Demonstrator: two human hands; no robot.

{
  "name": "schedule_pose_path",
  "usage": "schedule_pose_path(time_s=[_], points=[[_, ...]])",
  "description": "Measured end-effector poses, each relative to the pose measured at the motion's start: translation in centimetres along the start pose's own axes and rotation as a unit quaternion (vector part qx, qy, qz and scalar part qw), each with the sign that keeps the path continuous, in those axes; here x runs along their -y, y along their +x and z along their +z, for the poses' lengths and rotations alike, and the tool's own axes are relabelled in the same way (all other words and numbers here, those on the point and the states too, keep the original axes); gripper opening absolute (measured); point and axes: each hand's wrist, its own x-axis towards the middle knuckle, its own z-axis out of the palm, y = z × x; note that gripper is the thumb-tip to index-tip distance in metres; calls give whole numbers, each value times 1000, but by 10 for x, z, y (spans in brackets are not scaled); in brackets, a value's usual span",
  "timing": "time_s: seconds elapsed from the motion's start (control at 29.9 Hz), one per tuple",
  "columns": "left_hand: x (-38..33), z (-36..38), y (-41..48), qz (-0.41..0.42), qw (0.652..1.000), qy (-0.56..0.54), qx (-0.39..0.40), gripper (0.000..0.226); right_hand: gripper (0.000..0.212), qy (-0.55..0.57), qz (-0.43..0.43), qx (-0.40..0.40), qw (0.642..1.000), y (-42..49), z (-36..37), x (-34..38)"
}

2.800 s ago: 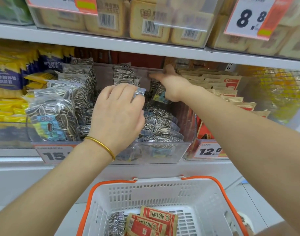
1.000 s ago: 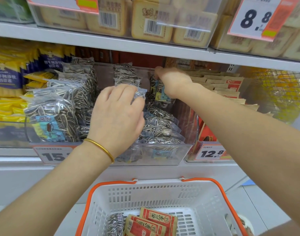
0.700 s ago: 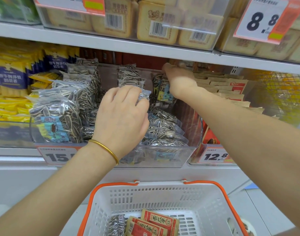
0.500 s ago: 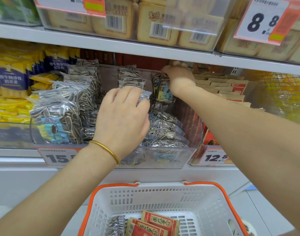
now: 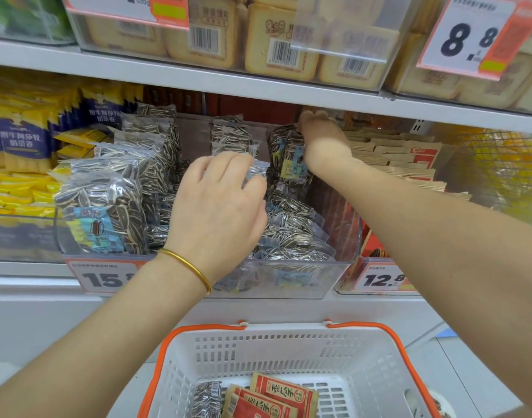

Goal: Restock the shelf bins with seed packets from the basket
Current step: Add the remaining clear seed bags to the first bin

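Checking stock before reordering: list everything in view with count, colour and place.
sunflower seed packets: many, clear with striped seeds, three rows in bin, one in basket
bin: one, clear, middle shelf
basket: one, white with orange rim, below shelf
red packets: at least two, red-tan, basket floor
tan packets: many, bin at right
yellow-blue packets: many, left
biscuit packs: several, beige, top shelf
left hand: grips packet, middle row
right hand: grips packet top, right row back
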Motion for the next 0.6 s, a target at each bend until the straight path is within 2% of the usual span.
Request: schedule_pose_path(time_s=[0.17, 0.33, 0.4, 0.5, 0.6], points=[[0, -3, -2, 9, 1000, -9, -18, 23, 50, -7, -38, -24, 999, -18, -11, 8], [-2, -8, -9, 46, 996, -20, -72, 18, 37, 135, -147, -107, 974, -79, -34, 8], [-8, -17, -14, 67, 993, -32, -96, 16, 33, 223, -158, -112, 955, -123, -43, -2], [-26, -26, -36, 107, 989, -64, -83, 14, 27, 327, -169, -62, 928, -195, -33, -25], [-47, -12, -71, 169, 979, -101, 53, 16, 25, 369, -95, 101, 919, -231, 22, -46]])
